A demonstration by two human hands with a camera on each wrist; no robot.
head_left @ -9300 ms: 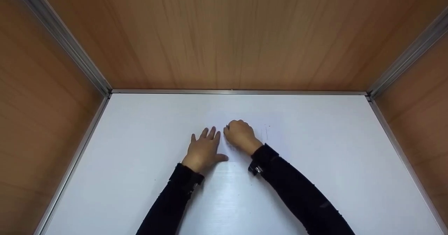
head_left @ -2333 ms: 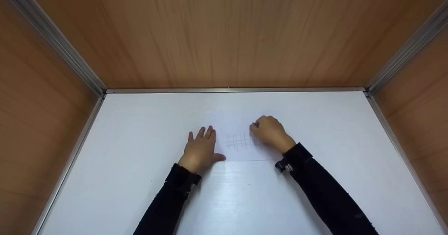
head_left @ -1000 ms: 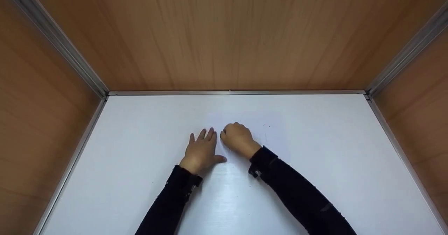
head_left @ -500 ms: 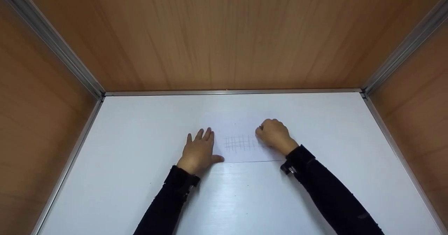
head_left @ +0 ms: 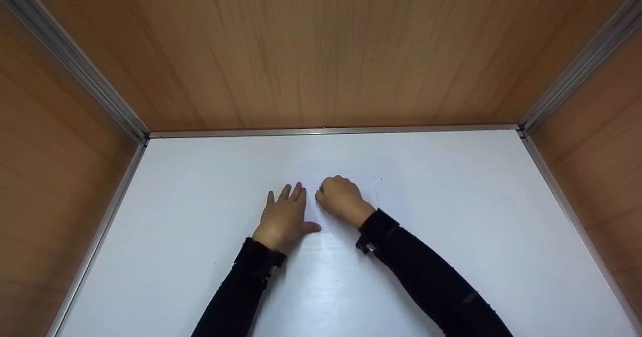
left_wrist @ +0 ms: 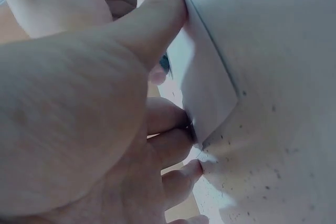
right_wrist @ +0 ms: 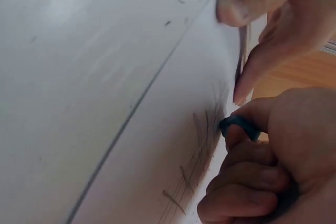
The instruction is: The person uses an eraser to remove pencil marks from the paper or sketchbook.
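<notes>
A white paper sheet (head_left: 386,196) lies on the white table (head_left: 175,257). My left hand (head_left: 286,216) rests flat on the sheet's left end with fingers straight; in the left wrist view its thumb (left_wrist: 157,14) presses the paper edge (left_wrist: 210,93). My right hand (head_left: 341,199) is curled just right of the left one. It pinches a small blue object (right_wrist: 239,127) against the sheet, on faint pencil lines (right_wrist: 202,135). In the head view the right hand hides the pencil grid.
Wood-grain walls (head_left: 321,51) with metal corner strips (head_left: 75,61) close the table in at the back and on both sides. Small dark specks dot the table surface (left_wrist: 273,171).
My right hand has swept left across the pencil grid and now covers it beside the left hand. Over the earlier frames it went back and forth. The left hand has stayed put.
</notes>
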